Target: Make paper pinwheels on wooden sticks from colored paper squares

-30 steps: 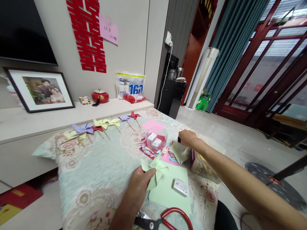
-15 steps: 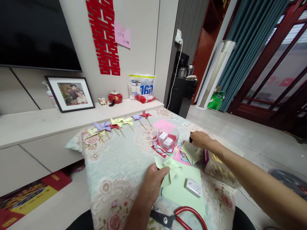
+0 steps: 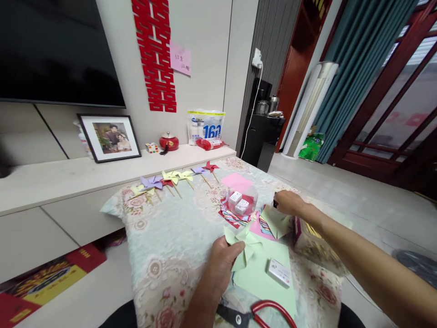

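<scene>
Your left hand [image 3: 223, 262] pinches a green paper pinwheel [image 3: 244, 243] over the green sheet [image 3: 262, 273] on the table [image 3: 170, 237]. Your right hand [image 3: 288, 202] is closed around something small and dark, past the clear tub [image 3: 241, 202] of white boxes. A bag [image 3: 205, 126] on the shelf reads "160".

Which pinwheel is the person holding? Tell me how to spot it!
Find the flowery cloth over the table. At its near edge the left hand pinches a pale green pinwheel. Unlike the row of pinwheels at the far edge, it has no stick.
</scene>
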The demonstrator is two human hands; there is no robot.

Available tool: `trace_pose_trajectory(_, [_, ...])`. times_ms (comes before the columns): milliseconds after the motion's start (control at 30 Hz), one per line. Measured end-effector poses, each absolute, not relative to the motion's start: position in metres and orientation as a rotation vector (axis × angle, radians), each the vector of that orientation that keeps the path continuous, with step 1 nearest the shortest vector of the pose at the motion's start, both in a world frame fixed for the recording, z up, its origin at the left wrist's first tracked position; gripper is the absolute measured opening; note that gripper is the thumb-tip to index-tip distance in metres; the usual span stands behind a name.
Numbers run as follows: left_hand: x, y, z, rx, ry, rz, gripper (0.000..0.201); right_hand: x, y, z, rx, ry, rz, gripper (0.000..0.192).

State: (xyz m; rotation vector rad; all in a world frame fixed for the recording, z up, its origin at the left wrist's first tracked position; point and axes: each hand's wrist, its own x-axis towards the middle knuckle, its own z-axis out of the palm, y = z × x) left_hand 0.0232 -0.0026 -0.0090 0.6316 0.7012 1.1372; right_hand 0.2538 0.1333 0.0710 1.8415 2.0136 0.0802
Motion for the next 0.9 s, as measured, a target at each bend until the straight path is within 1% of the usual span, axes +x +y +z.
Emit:
trace_pose_trajectory(367, [0.024, -0.003, -0.013, 0.64, 0.704, 1.127, 0.032, 0.256, 0.133, 0.071, 1.833, 2.034, 0.099, 0.028])
trace_pose_trajectory(633, [0.023, -0.002, -0.01, 0.624, 0.751, 1.103, 0.031, 0.262, 0.131, 0.079, 1.767, 2.154, 0.079, 0.023])
trace_pose_trajectory(900, [0.024, 0.0, -0.01, 0.634, 0.784, 1.092, 0.031, 0.264, 0.134, 0.071, 1.774, 2.091, 0.091, 0.026])
